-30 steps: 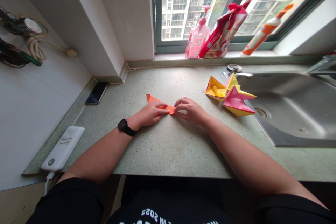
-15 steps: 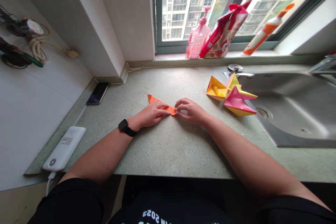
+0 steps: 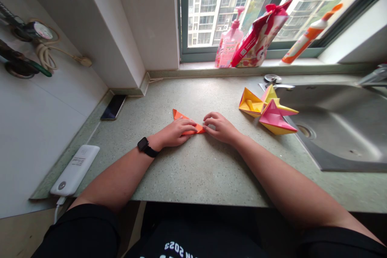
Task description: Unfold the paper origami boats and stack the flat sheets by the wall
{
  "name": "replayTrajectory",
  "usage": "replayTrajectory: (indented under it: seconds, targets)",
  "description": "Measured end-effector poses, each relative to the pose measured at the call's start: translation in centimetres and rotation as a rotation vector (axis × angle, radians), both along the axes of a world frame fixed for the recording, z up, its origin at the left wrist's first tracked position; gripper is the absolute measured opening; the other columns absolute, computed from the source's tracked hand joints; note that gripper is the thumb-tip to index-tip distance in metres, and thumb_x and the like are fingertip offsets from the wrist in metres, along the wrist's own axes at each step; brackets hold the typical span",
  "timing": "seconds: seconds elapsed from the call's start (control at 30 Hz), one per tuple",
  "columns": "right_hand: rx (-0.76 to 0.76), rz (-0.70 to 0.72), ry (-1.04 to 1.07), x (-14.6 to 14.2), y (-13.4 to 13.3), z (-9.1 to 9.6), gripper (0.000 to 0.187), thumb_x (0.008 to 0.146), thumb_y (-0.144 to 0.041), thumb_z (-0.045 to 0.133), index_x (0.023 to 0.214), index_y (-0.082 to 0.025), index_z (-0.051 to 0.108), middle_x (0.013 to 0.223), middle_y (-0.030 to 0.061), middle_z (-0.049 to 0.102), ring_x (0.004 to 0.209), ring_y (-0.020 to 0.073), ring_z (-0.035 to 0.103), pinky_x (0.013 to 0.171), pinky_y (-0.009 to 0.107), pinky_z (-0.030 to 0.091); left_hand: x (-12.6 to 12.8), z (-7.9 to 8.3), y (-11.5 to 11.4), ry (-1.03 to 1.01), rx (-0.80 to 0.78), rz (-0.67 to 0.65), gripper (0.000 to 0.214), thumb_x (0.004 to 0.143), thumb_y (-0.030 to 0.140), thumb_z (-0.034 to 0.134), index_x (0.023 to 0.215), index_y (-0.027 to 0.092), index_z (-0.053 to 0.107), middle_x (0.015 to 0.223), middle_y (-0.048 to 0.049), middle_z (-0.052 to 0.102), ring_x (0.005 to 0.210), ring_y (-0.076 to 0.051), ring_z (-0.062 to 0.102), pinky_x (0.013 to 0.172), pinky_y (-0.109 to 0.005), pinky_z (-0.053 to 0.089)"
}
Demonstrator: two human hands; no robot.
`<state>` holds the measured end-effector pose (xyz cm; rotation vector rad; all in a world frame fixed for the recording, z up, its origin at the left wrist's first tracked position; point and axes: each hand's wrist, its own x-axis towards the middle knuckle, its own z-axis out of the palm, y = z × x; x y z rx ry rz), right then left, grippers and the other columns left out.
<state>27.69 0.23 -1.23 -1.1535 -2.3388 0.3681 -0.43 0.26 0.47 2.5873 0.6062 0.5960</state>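
**Q: What do the hands hold?**
A: The left hand (image 3: 173, 134), fingers together, presses down on one orange paper triangle (image 3: 190, 132) lying on the speckled stone countertop (image 3: 205, 173). One black smartwatch (image 3: 144, 146) circles the left wrist. The right hand (image 3: 220, 128), fingers curled, is at the triangle's right tip; whether it grips the tip cannot be told.

**Q: What lies beside them?**
A: To the right is a yellow-and-pink origami cluster (image 3: 266, 113), one piece or two unclear, at the edge of a stainless steel sink (image 3: 341, 129).

**Q: And farther out?**
A: Three items stand on the windowsill (image 3: 193, 65): a pink pump bottle (image 3: 228, 48), a red-and-white bag (image 3: 260, 42) and an orange-and-white tube (image 3: 306, 36). At left, the countertop bears one smartphone (image 3: 113, 107) and one white power bank (image 3: 75, 170).
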Motion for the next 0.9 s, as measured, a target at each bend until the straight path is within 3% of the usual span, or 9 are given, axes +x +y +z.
replayTrajectory:
  seconds: [0.27,0.6,0.9]
  targets:
    - [-0.021,-0.054,-0.001,-0.1,0.2,-0.5,0.015,0.100,-0.029,0.069,0.090,-0.026,0.079,0.113,0.0102,0.073,0.110,0.0292,0.069,0.102,0.049,0.059,-0.2,-0.4,0.1,0.007,-0.020,-0.026,0.043,0.105,0.017,0.063,0.146,0.029,0.073,0.153,-0.0141,0.066,0.141,-0.029,0.062,0.122,-0.055,0.051]
    - [-0.031,-0.057,0.008,-0.3,0.0,-0.4,0.006,0.098,-0.030,0.073,0.099,-0.027,0.078,0.116,0.0101,0.071,0.113,0.0299,0.069,0.107,0.052,0.058,0.1,-0.4,0.1,0.020,-0.013,-0.012,0.031,0.110,0.025,0.062,0.134,0.029,0.080,0.150,-0.0138,0.068,0.138,-0.028,0.064,0.121,-0.054,0.051]
    - [0.002,-0.096,-0.063,-0.5,-0.1,-2.2,0.042,0.095,-0.046,0.080,0.134,-0.031,0.073,0.150,0.0141,0.064,0.147,0.0389,0.057,0.123,0.063,0.047,-0.1,-0.9,0.2,0.016,-0.005,0.011,0.026,0.108,0.026,0.066,0.128,0.030,0.083,0.150,-0.0130,0.068,0.141,-0.028,0.062,0.122,-0.055,0.050]
